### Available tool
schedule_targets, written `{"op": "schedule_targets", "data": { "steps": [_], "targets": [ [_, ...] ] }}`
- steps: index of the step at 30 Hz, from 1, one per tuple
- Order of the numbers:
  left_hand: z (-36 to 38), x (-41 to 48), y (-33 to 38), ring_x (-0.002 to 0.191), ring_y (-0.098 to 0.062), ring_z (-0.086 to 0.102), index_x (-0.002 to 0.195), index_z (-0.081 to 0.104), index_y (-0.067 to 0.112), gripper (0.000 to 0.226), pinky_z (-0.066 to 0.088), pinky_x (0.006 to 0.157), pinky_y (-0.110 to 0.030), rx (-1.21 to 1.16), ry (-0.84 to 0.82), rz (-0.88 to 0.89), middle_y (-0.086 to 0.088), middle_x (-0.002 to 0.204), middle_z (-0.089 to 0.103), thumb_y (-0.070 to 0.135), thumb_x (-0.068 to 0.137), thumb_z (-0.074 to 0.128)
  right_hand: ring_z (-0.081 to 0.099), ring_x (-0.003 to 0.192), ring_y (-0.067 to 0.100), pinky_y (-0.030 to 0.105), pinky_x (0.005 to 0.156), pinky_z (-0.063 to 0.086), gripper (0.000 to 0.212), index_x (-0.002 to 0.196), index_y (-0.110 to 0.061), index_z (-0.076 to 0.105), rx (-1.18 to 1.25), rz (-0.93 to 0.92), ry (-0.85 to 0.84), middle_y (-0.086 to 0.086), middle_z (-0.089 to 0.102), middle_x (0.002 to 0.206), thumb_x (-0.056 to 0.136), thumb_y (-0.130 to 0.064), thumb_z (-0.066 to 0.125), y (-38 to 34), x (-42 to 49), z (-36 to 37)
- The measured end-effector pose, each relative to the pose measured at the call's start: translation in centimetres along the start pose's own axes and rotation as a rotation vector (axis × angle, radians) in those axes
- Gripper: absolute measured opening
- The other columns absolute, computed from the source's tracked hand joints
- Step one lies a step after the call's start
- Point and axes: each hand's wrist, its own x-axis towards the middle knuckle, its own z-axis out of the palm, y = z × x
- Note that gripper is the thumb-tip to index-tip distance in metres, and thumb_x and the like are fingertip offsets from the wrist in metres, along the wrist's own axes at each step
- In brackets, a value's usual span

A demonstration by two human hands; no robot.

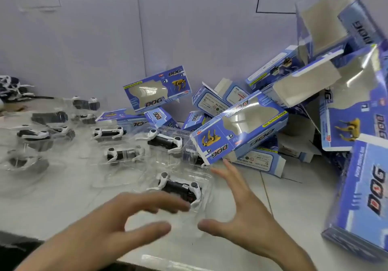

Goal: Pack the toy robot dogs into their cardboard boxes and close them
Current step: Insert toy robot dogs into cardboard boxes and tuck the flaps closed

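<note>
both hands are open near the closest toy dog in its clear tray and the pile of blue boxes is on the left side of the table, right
Not quite: the head view shows the pile of blue boxes on the right side of the table. The rest holds: the left hand and right hand are open near the closest toy dog in its clear tray.

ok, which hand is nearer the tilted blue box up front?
Right. The right hand is just below the blue box; the left hand lower left, over a toy dog.
</note>
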Motion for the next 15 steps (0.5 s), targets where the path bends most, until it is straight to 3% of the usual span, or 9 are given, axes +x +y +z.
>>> {"op": "schedule_targets", "data": {
  "steps": [1,3,5,7,10,12,15],
  "targets": [
    [-1.3,0.5,-0.2,0.119,0.008,0.054,0.123,0.061,0.049,0.038,0.038,0.099,-0.013,0.064,0.12,0.155,0.03,0.125,0.061,0.062,0.088,0.058,0.018,0.14,-0.017,0.015,0.107,0.03,0.11,0.144,-0.059,0.022,0.021,0.063,-0.057,-0.043,-0.015,0.153,0.05,-0.072,0.076,-0.6,1.2,1.0],
    [-2.5,3.3,-0.9,0.13,0.004,0.046,0.127,0.06,0.047,0.04,0.033,0.11,-0.025,0.199,0.337,0.216,0.03,0.133,0.056,0.055,0.088,0.06,0.026,0.145,0.0,0.026,0.11,0.035,0.114,0.145,-0.055,0.021,0.026,0.152,-0.097,-0.039,-0.026,0.152,0.049,-0.07,0.078,-0.9,2.7,3.2],
    [-2.9,6.4,-1.3,0.139,0.002,0.035,0.129,0.056,0.048,0.045,0.023,0.118,-0.046,0.342,0.415,0.155,0.031,0.14,0.047,0.06,0.086,0.062,0.038,0.139,0.003,0.025,0.1,0.043,0.093,0.129,-0.054,0.034,0.028,0.165,-0.065,-0.037,-0.024,0.154,0.049,-0.067,0.077,-0.4,3.3,5.1],
    [-2.4,8.2,-3.2,0.14,-0.001,0.031,0.127,0.052,0.053,0.047,0.013,0.118,-0.057,0.433,0.413,0.073,0.031,0.139,0.044,0.062,0.082,0.06,0.043,0.128,-0.01,0.014,0.084,0.041,0.074,0.111,-0.052,0.039,0.043,0.152,0.006,-0.04,-0.015,0.154,0.049,-0.065,0.076,0.1,3.2,5.7],
    [-2.2,9.1,-5.6,0.127,-0.011,0.045,0.12,0.061,0.05,0.04,0.021,0.112,-0.06,0.405,0.509,0.077,0.021,0.121,0.059,0.038,0.084,0.074,0.039,0.107,-0.03,0.0,0.075,0.034,0.07,0.106,-0.054,0.038,0.029,0.104,0.018,-0.046,0.003,0.144,0.049,-0.062,0.077,0.9,2.4,4.9],
    [-2.1,9.4,-6.3,0.114,-0.015,0.051,0.114,0.066,0.047,0.043,0.029,0.106,-0.058,0.385,0.616,0.105,0.016,0.107,0.063,0.025,0.08,0.081,0.036,0.113,-0.028,0.0,0.083,0.034,0.071,0.108,-0.056,0.039,0.026,0.086,0.019,-0.041,0.015,0.139,0.049,-0.06,0.079,1.8,1.4,3.6],
    [-2.3,9.1,-7.1,0.11,-0.018,0.054,0.113,0.071,0.04,0.044,0.031,0.103,-0.064,0.388,0.701,0.053,0.012,0.104,0.064,0.019,0.075,0.084,0.037,0.126,-0.018,0.013,0.099,0.037,0.074,0.11,-0.059,0.046,0.089,0.104,0.038,-0.038,0.028,0.138,0.046,-0.054,0.083,3.1,-0.8,0.1]
  ]
}}
